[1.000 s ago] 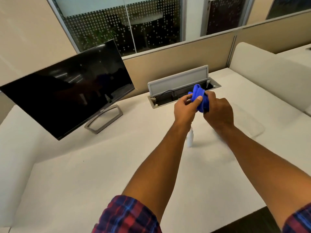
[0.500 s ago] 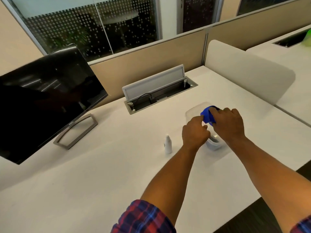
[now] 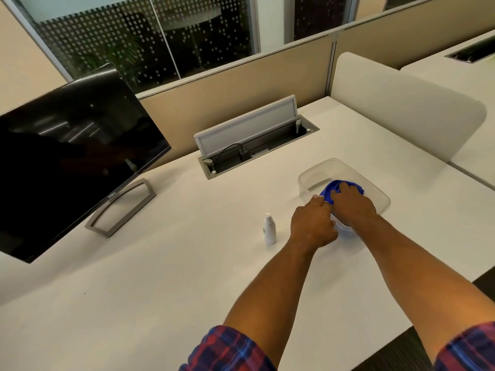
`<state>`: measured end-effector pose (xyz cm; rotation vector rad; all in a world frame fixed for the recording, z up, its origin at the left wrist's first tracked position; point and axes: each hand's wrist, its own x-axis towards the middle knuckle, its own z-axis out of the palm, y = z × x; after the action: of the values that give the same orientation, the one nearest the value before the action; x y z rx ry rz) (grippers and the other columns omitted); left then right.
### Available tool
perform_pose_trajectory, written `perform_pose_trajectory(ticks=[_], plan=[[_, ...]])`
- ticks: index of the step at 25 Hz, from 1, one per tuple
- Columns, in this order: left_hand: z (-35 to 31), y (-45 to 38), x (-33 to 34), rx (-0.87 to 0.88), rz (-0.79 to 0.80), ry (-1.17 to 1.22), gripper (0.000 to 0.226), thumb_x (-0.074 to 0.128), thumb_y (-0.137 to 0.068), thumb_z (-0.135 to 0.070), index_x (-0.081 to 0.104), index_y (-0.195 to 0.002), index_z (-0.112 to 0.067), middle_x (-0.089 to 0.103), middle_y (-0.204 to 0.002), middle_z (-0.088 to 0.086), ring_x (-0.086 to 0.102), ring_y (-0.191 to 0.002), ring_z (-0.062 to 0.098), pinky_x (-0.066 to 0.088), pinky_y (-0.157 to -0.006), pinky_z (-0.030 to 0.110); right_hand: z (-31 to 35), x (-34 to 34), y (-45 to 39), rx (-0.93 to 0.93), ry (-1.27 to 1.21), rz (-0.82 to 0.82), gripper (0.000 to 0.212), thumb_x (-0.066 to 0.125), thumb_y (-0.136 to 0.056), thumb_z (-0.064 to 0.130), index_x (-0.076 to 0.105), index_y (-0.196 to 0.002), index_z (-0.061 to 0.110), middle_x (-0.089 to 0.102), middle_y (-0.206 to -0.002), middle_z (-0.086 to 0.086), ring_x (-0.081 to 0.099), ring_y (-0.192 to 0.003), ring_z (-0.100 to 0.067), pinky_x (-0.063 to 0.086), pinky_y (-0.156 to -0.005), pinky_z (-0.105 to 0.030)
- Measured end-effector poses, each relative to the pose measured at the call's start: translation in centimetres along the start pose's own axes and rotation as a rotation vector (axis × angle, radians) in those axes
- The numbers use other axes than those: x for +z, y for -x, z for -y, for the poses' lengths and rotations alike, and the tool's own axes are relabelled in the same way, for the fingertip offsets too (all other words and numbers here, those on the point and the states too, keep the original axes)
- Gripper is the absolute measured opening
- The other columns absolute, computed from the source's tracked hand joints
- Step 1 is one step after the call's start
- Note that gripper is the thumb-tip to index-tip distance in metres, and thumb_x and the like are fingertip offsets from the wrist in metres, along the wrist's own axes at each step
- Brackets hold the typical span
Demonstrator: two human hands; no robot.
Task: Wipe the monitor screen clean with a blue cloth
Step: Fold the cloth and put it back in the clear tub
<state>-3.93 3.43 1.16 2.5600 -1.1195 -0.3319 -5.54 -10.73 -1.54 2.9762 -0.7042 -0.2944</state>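
Observation:
The dark monitor (image 3: pixel 69 156) stands on its grey stand at the left of the white desk, its screen tilted. A blue cloth (image 3: pixel 330 190) lies bunched inside a clear plastic container (image 3: pixel 345 167) at the right of the desk. My right hand (image 3: pixel 351 200) rests on top of the cloth inside the container, fingers curled over it. Just left of it, my left hand (image 3: pixel 312 226) sits at the container's near rim, its thumb touching the cloth's edge. A small white spray bottle (image 3: pixel 269 228) stands upright left of my left hand.
An open cable tray (image 3: pixel 257 148) with a raised grey lid is set into the desk behind the bottle. A beige partition runs along the back, and a rounded cream divider (image 3: pixel 401 108) stands at the right. The desk's front edge is near my right forearm.
Both hands have come down from in front of the cable tray, carrying the blue cloth into the clear container. The view has swung right, so the monitor sits further left.

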Motion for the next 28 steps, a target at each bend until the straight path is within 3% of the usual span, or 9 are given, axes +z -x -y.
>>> perform_pose_trajectory(ticks=[4, 6, 9, 12, 14, 19, 22, 25, 28], plan=[[0.2, 0.5, -0.9, 0.104, -0.004, -0.047, 0.065, 0.071, -0.086, -0.023, 0.048, -0.146, -0.014, 0.054, -0.147, 0.006, 0.052, -0.132, 0.025, 0.046, -0.105, 0.041, -0.6, -1.3, -0.4, 0.029, -0.075, 0.115, 0.038, 0.04, -0.102, 0.036, 0.059, -0.129, 0.017, 0.057, -0.132, -0.007, 0.056, -0.117, -0.027, 0.047, -0.094, -0.041], [0.2, 0.9, -1.8, 0.187, -0.126, -0.055, 0.055, 0.074, -0.081, -0.017, 0.059, -0.134, -0.013, 0.065, -0.13, 0.005, 0.061, -0.116, 0.027, 0.048, -0.101, 0.039, -0.6, -2.2, -0.3, 0.109, -0.149, -0.104, 0.038, 0.041, -0.101, 0.039, 0.069, -0.115, 0.018, 0.067, -0.114, -0.008, 0.062, -0.101, -0.028, 0.048, -0.085, -0.041], [0.6, 2.2, -3.5, 0.297, -0.411, 0.002, 0.044, 0.079, -0.076, -0.015, 0.068, -0.118, -0.011, 0.071, -0.118, 0.008, 0.064, -0.108, 0.029, 0.051, -0.094, 0.038, 0.6, -2.7, 0.9, -0.025, -0.177, -0.609, 0.035, 0.051, -0.098, 0.034, 0.07, -0.113, 0.009, 0.069, -0.107, -0.017, 0.065, -0.093, -0.033, 0.053, -0.078, -0.042], [1.7, 4.0, -3.6, 0.318, -0.875, 0.141, 0.038, 0.068, -0.081, -0.016, 0.067, -0.118, -0.008, 0.069, -0.122, 0.01, 0.06, -0.117, 0.025, 0.046, -0.104, 0.033, 3.7, -2.4, 2.4, -0.35, -0.123, -0.623, 0.029, 0.051, -0.099, 0.026, 0.054, -0.119, 0.005, 0.064, -0.11, -0.016, 0.062, -0.095, -0.026, 0.054, -0.08, -0.035], [3.1, 5.6, -3.2, 0.076, -1.011, 0.255, 0.043, 0.061, -0.085, -0.02, 0.061, -0.127, -0.013, 0.062, -0.132, 0.006, 0.052, -0.128, 0.02, 0.035, -0.115, 0.029, 6.0, -2.4, 3.5, -0.532, -0.378, -0.541, 0.037, 0.038, -0.102, 0.032, 0.053, -0.125, 0.009, 0.06, -0.108, -0.007, 0.059, -0.086, -0.016, 0.053, -0.069, -0.026], [8.0, 9.5, -0.3, -0.364, -0.869, 0.372, 0.057, 0.061, -0.088, -0.021, 0.051, -0.144, -0.018, 0.055, -0.145, 0.0, 0.048, -0.137, 0.018, 0.027, -0.116, 0.025, 10.2, -1.2, 5.2, -0.66, -0.801, -0.445, 0.05, 0.06, -0.093, 0.048, 0.06, -0.132, 0.016, 0.053, -0.088, 0.011, 0.049, -0.067, -0.006, 0.043, -0.059, -0.013], [9.2, 10.7, 1.2, -0.431, -0.632, 0.441, 0.048, 0.058, -0.093, -0.026, 0.056, -0.141, -0.025, 0.06, -0.141, -0.008, 0.055, -0.132, 0.013, 0.042, -0.111, 0.028, 11.6, 0.1, 5.5, -0.6, -0.799, -0.331, 0.039, 0.062, -0.095, 0.04, 0.064, -0.126, 0.015, 0.06, -0.092, 0.009, 0.057, -0.074, -0.01, 0.052, -0.067, -0.023], [9.1, 10.4, 1.1, -0.435, -0.599, 0.607, 0.036, 0.057, -0.095, -0.023, 0.066, -0.129, -0.028, 0.07, -0.125, -0.012, 0.065, -0.116, 0.009, 0.053, -0.1, 0.031, 12.5, 0.3, 5.6, -0.563, -0.852, -0.334, 0.027, 0.055, -0.101, 0.033, 0.068, -0.113, 0.013, 0.067, -0.097, 0.001, 0.063, -0.083, -0.014, 0.056, -0.076, -0.033], [8.4, 9.0, -0.2, -0.39, -0.66, 0.682, 0.036, 0.058, -0.097, -0.021, 0.066, -0.132, -0.024, 0.07, -0.128, -0.008, 0.064, -0.118, 0.01, 0.053, -0.103, 0.032, 12.2, -0.8, 5.0, -0.555, -0.899, -0.459, 0.024, 0.054, -0.101, 0.029, 0.066, -0.112, 0.011, 0.065, -0.098, -0.001, 0.061, -0.084, -0.01, 0.053, -0.075, -0.019]])
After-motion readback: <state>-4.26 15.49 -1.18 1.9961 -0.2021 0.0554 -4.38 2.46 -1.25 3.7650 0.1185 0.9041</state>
